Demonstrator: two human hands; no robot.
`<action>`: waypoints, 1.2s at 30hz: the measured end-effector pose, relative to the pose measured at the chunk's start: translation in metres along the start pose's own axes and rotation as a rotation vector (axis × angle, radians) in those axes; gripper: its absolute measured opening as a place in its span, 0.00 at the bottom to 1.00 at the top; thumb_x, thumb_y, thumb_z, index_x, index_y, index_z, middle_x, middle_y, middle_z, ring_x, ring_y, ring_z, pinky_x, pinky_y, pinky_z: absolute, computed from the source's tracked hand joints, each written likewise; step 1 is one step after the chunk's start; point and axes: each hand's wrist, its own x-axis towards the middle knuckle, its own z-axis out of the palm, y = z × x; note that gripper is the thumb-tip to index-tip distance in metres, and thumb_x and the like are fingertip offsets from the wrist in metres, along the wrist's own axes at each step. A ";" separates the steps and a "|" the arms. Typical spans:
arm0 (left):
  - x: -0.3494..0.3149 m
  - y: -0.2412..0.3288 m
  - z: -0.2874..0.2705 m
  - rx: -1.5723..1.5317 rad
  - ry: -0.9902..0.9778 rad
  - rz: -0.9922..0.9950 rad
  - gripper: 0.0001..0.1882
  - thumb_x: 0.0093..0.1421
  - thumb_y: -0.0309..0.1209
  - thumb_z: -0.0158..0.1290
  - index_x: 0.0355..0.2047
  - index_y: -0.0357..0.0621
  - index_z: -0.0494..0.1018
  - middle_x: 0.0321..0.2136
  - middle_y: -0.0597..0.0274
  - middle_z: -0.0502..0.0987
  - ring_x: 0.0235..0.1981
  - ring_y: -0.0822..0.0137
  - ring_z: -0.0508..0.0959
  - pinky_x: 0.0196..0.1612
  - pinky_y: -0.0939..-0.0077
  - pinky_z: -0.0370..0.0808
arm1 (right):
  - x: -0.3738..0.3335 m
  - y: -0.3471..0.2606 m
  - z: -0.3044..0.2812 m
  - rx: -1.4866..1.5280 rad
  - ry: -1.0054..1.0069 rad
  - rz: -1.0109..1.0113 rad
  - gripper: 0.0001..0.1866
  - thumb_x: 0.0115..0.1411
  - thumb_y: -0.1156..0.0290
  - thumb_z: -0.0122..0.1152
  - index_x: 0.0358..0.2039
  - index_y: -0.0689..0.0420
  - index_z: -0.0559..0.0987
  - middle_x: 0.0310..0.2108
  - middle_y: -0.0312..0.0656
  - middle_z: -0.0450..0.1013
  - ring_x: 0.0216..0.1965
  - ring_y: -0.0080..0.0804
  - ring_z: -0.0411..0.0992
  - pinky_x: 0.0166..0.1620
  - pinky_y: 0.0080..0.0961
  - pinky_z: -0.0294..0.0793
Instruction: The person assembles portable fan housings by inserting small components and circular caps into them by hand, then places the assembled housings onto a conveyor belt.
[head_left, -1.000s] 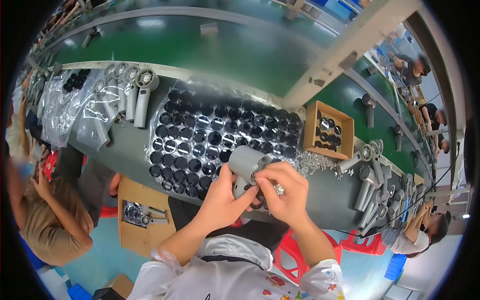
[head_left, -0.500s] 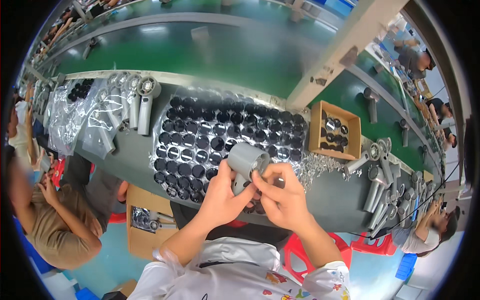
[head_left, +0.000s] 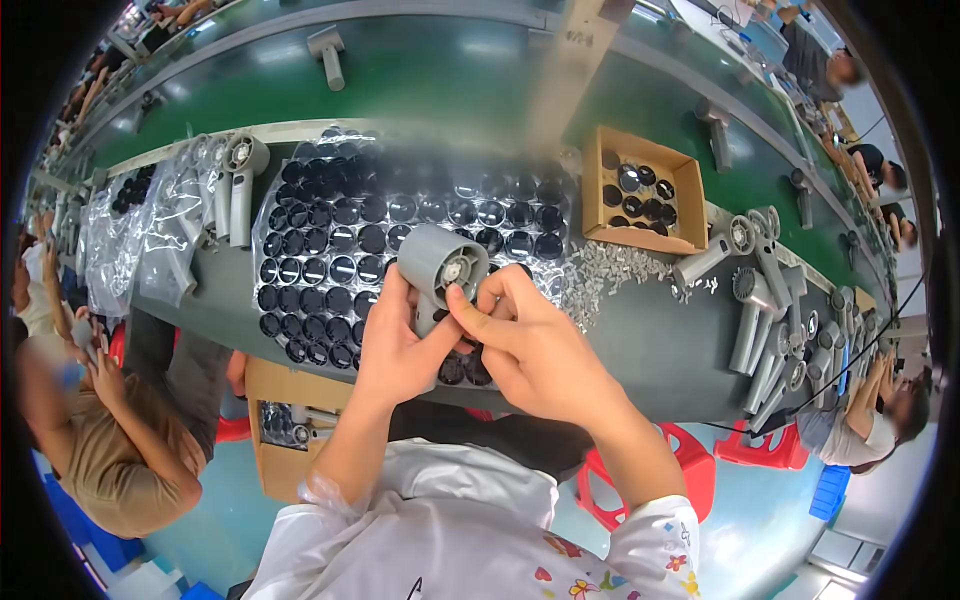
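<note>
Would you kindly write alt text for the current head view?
A gray handheld fan sits in the grip of the left hand, the right hand at its open end. Beyond lie rows of round black parts on a dark workbench, with small gray pieces and an open cardboard box to the right.

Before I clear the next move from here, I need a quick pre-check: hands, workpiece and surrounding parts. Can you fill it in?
1. Left hand supporting the grey fan: ok, gripped around its lower part.
2. Right hand at the fan's open end: ok, thumb close to the rim.
3. Small part pinched in the right hand: cannot tell, hidden.
4. Black round pieces near the hands: ok, in rows on the bench.
5. Cardboard box open: ok, similar pieces inside.
6. Small loose bits contained: not ok, scattered beside the box.
</note>
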 end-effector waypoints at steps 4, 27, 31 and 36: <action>0.003 0.003 -0.005 -0.147 -0.028 -0.075 0.24 0.65 0.19 0.57 0.58 0.34 0.63 0.45 0.54 0.79 0.37 0.69 0.84 0.35 0.75 0.84 | 0.003 -0.003 0.000 -0.018 -0.035 0.047 0.34 0.58 0.82 0.56 0.65 0.45 0.77 0.43 0.43 0.67 0.33 0.45 0.75 0.38 0.39 0.77; -0.015 -0.004 -0.042 -0.504 0.022 -0.248 0.21 0.67 0.21 0.56 0.59 0.33 0.66 0.47 0.48 0.79 0.46 0.55 0.85 0.47 0.62 0.88 | -0.052 -0.002 0.016 -0.540 0.056 -0.023 0.06 0.51 0.68 0.73 0.28 0.51 0.84 0.29 0.34 0.74 0.30 0.37 0.76 0.37 0.36 0.73; -0.015 -0.005 -0.040 -0.483 0.038 -0.230 0.21 0.67 0.23 0.57 0.58 0.33 0.66 0.46 0.46 0.80 0.44 0.55 0.85 0.46 0.59 0.88 | -0.052 -0.001 0.008 -0.388 0.020 0.044 0.04 0.55 0.70 0.71 0.27 0.53 0.82 0.28 0.35 0.73 0.29 0.33 0.75 0.37 0.32 0.73; -0.016 -0.002 -0.041 -0.485 0.041 -0.253 0.22 0.66 0.22 0.57 0.58 0.35 0.67 0.46 0.47 0.79 0.43 0.58 0.85 0.43 0.62 0.89 | -0.055 0.008 -0.012 0.732 0.342 0.241 0.08 0.65 0.68 0.62 0.35 0.59 0.78 0.43 0.48 0.74 0.35 0.37 0.75 0.34 0.28 0.76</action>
